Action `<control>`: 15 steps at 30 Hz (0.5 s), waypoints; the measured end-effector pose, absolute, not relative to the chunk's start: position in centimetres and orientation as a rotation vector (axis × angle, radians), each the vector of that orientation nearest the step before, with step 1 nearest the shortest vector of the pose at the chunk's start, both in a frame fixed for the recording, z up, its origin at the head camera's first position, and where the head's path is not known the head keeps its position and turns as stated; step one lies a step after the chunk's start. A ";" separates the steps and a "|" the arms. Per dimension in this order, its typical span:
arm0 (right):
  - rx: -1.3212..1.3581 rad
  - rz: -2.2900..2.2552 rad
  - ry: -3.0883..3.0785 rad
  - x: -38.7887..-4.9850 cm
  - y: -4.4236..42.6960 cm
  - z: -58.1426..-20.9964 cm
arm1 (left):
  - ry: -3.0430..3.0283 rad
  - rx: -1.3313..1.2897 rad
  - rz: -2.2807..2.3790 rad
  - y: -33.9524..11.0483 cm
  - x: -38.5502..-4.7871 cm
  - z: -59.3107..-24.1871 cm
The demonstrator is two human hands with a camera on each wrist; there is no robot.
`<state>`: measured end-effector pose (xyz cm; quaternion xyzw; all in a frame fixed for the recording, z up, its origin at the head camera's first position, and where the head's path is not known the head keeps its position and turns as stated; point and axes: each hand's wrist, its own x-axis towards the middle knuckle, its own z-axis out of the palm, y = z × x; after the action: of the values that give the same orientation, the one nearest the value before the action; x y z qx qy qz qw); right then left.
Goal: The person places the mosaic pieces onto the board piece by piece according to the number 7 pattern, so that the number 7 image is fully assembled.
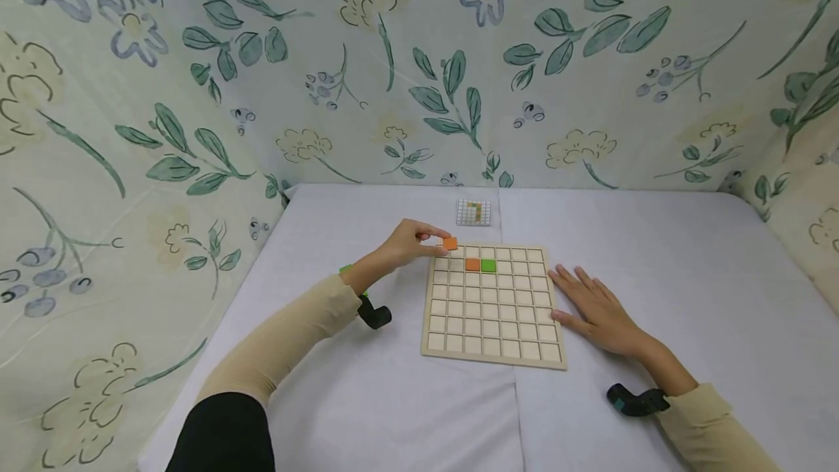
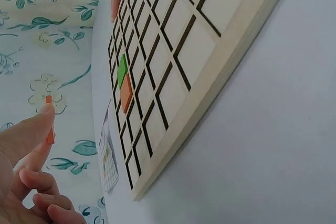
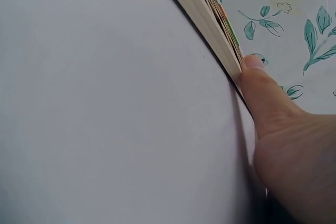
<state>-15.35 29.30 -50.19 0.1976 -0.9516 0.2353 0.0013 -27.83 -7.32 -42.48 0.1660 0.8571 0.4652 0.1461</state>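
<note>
A wooden board (image 1: 493, 359) with lots of little squares lies on the white desk (image 1: 688, 253). The left hand (image 1: 408, 243) pinches an orange tile (image 1: 450, 243) between thumb and finger. This tile is up in the air by the board's far left corner, not touching the board. It is thin, so a small pinch probably suits it best. Another orange tile (image 1: 473, 264) and a green tile (image 1: 488, 265) sit side by side in the second row from the board's far edge. Each has its own square, and the thin strips between squares likely stop them sliding. The right hand (image 1: 595, 314) holds nothing. It lies flat with its fingers apart, and its thumb touches the board's right edge, maybe to keep the board from slipping. A small card (image 1: 474, 213) with a grid is near the desk's far edge, just past the board, perhaps so it is easy to see.
</note>
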 end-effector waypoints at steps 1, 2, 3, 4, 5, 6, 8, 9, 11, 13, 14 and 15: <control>0.619 0.736 -2.989 -15.4 29.3 -50.2 | 2.464 0.502 1.337 -6.8 -27.8 -42.6; 0.616 0.733 -2.991 -15.4 29.4 -50.2 | 2.459 0.519 1.336 -6.4 -27.8 -42.7; 0.615 0.734 -2.992 -15.4 29.4 -50.2 | 2.455 0.534 1.334 -5.9 -27.8 -42.8; 0.612 0.736 -2.994 -15.4 29.4 -50.2 | 2.453 0.551 1.329 -5.5 -27.8 -43.0; 0.611 0.740 -2.993 -15.4 29.4 -50.2 | 2.447 0.563 1.328 -5.1 -27.7 -43.1; 0.611 0.743 -2.994 -15.4 29.4 -50.2 | 2.442 0.575 1.323 -4.7 -27.7 -43.1; 0.610 0.754 -2.993 -15.4 29.4 -50.2 | 2.433 0.588 1.314 -3.9 -27.7 -43.3; 0.612 0.761 -2.989 -15.4 29.4 -50.2 | 2.427 0.596 1.309 -3.6 -27.7 -43.3; 0.616 0.773 -2.986 -15.4 29.3 -50.2 | 2.414 0.604 1.301 -2.9 -27.6 -43.4; 0.619 0.778 -2.985 -15.4 29.3 -50.2 | 2.401 0.608 1.307 -2.3 -27.6 -43.5; 0.619 0.779 -2.985 -15.4 29.3 -50.2 | 2.395 0.607 1.311 -2.0 -27.6 -43.5; 0.620 0.778 -2.985 -15.4 29.3 -50.2 | 2.386 0.609 1.318 -1.7 -27.6 -43.6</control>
<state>-15.43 29.30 -50.18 0.1970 -0.9487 0.2472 -0.0022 -27.61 -1.70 -43.63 0.2149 0.8413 0.4648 0.1735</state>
